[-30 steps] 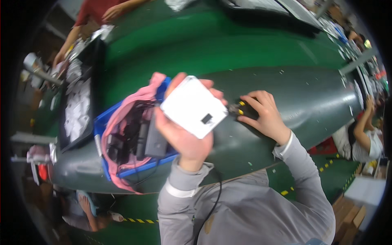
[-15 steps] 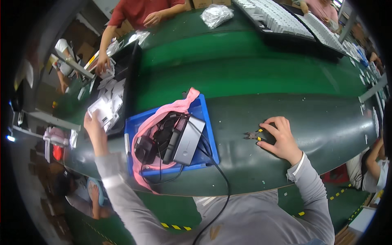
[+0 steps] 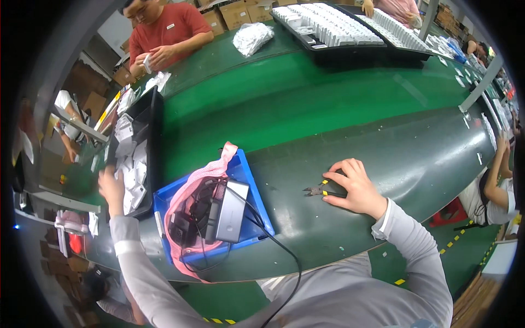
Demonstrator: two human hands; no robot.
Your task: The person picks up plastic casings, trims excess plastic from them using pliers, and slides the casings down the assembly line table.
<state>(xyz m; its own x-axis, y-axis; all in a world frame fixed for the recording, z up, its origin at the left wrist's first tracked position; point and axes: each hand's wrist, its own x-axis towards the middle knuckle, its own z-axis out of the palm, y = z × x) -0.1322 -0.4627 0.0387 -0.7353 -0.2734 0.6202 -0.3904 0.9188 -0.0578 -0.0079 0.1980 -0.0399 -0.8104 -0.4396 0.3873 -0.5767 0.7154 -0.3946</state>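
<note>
The person in grey sleeves had the right hand (image 3: 355, 188) closed around the handles of small cutters (image 3: 316, 191), whose metal nose pointed left above the dark green worktop (image 3: 394, 147). Their left hand (image 3: 111, 190) was over at the left edge of a long black tray (image 3: 155, 123) heaped with white plastic pieces (image 3: 138, 169); its fingers were bent, and from my spot I could not tell whether they gripped a piece. Between the 2 hands sat a blue bin (image 3: 259, 197), holding a pink mesh strap (image 3: 188, 188), a grey box (image 3: 232, 213) and tangled black gear, with a black cable (image 3: 292, 254) running out toward the person's body. At the far left, a co-worker in a red shirt (image 3: 172, 30) held a white part (image 3: 146, 63) in both hands, while at the far right white pieces stood in tight rows in a black container (image 3: 333, 27), a clear plastic bundle (image 3: 252, 38) just left of it
</note>
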